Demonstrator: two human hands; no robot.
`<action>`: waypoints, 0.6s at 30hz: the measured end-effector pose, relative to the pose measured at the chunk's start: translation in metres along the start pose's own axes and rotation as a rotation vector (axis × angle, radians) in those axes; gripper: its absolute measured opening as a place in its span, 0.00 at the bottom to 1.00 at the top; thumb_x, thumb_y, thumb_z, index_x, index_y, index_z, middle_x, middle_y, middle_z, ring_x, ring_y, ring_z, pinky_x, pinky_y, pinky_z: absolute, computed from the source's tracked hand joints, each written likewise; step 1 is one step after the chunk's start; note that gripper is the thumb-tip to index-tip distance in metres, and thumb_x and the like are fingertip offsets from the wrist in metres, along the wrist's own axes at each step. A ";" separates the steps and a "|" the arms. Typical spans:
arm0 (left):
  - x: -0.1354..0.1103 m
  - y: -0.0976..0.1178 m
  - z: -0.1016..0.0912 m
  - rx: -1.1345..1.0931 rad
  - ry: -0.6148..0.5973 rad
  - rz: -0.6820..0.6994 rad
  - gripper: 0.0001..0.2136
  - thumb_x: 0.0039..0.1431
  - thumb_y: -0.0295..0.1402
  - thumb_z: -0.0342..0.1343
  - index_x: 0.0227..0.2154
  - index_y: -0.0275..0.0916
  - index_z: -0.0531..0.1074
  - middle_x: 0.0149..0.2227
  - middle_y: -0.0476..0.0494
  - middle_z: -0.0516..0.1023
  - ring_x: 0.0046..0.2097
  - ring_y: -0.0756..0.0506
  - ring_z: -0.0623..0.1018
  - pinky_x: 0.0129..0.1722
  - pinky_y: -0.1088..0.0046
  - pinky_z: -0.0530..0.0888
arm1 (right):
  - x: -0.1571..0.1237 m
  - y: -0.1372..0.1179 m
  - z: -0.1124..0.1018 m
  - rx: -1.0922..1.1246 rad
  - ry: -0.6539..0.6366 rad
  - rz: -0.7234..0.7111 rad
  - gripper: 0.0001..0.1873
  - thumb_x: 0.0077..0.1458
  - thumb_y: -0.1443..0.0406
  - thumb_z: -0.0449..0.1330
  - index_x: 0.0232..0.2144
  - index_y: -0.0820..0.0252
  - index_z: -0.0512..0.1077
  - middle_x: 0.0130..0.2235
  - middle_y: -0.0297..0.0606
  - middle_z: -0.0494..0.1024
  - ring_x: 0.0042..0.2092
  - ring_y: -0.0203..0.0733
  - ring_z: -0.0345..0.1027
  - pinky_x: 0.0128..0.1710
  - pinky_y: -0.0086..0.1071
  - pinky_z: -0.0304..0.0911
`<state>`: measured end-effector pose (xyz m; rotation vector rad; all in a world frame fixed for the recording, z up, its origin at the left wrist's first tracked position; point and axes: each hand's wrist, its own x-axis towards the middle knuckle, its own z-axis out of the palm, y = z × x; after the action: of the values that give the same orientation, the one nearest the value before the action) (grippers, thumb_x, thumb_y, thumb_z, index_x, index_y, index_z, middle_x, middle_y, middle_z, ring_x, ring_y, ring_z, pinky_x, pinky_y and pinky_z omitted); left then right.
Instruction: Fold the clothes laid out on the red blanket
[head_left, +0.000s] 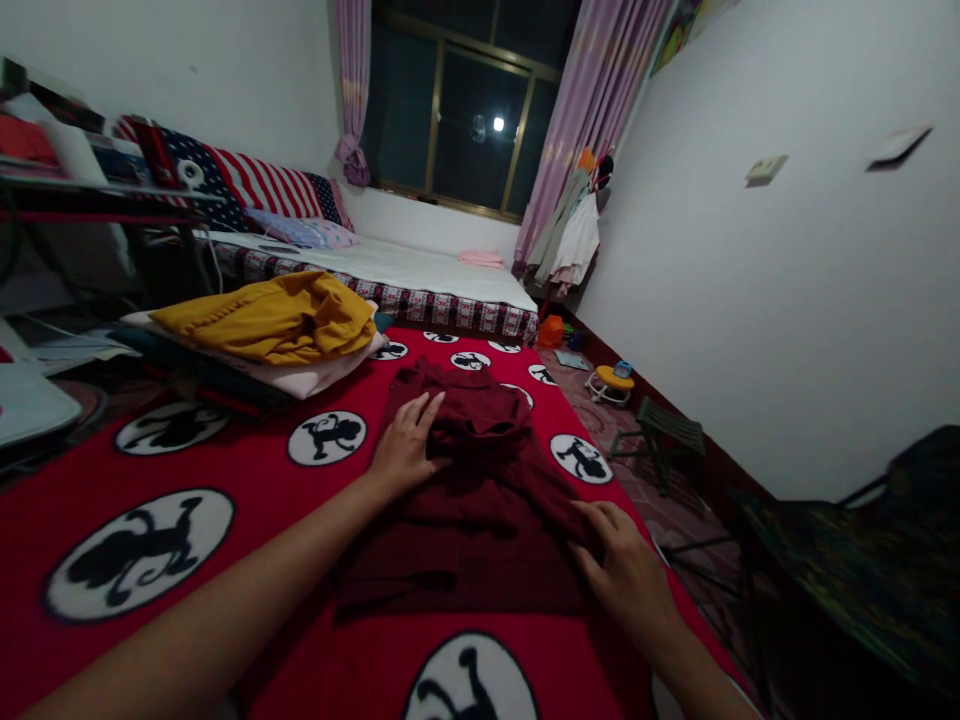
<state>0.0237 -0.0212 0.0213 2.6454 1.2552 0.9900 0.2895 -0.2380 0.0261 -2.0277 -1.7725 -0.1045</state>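
Note:
A dark red long-sleeved top (480, 540), perhaps a hoodie, lies on the red blanket (262, 560), with its bunched hood or collar part toward the far end. My left hand (405, 450) rests on its left side beside that bunched part, thumb and fingers apart. Over at the right edge, my right hand (626, 565) has the sleeve between thumb and fingers. The top's lower hem lies roughly straight on the near side.
A stack of folded clothes with a mustard yellow garment (277, 315) on top sits at the left. Beyond the blanket stands a bed (420, 265). A green folding stool (667, 430), a yellow stool (613, 380) and a dark camouflage-patterned chair (862, 560) are on the right.

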 end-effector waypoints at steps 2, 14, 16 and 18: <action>0.014 -0.004 -0.002 0.023 -0.146 0.022 0.39 0.46 0.43 0.64 0.61 0.39 0.59 0.57 0.34 0.66 0.58 0.34 0.65 0.55 0.57 0.68 | 0.001 -0.002 -0.002 -0.034 -0.050 0.005 0.19 0.54 0.66 0.55 0.50 0.57 0.70 0.47 0.43 0.72 0.49 0.48 0.66 0.49 0.40 0.63; 0.099 -0.001 -0.036 -0.242 -0.540 -0.139 0.09 0.51 0.37 0.57 0.29 0.38 0.78 0.27 0.47 0.78 0.31 0.45 0.77 0.28 0.77 0.69 | 0.019 0.003 -0.004 0.372 -0.124 0.103 0.15 0.56 0.59 0.53 0.36 0.59 0.76 0.35 0.40 0.78 0.38 0.44 0.71 0.38 0.33 0.62; 0.111 -0.001 -0.041 -0.318 -0.544 -0.186 0.10 0.50 0.37 0.58 0.27 0.36 0.77 0.24 0.48 0.77 0.27 0.47 0.75 0.25 0.78 0.68 | 0.026 -0.001 -0.008 0.509 -0.136 0.159 0.16 0.54 0.56 0.55 0.33 0.61 0.76 0.32 0.39 0.78 0.35 0.44 0.70 0.34 0.31 0.61; 0.119 -0.001 -0.045 -0.375 -0.502 -0.228 0.11 0.49 0.38 0.58 0.29 0.34 0.77 0.24 0.47 0.77 0.26 0.48 0.74 0.23 0.78 0.68 | 0.033 -0.008 -0.011 0.632 -0.166 0.214 0.17 0.51 0.55 0.57 0.30 0.63 0.76 0.28 0.37 0.77 0.32 0.42 0.69 0.31 0.30 0.60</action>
<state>0.0530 0.0546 0.1199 2.2036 1.0895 0.4308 0.2904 -0.2114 0.0495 -1.7627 -1.4165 0.6261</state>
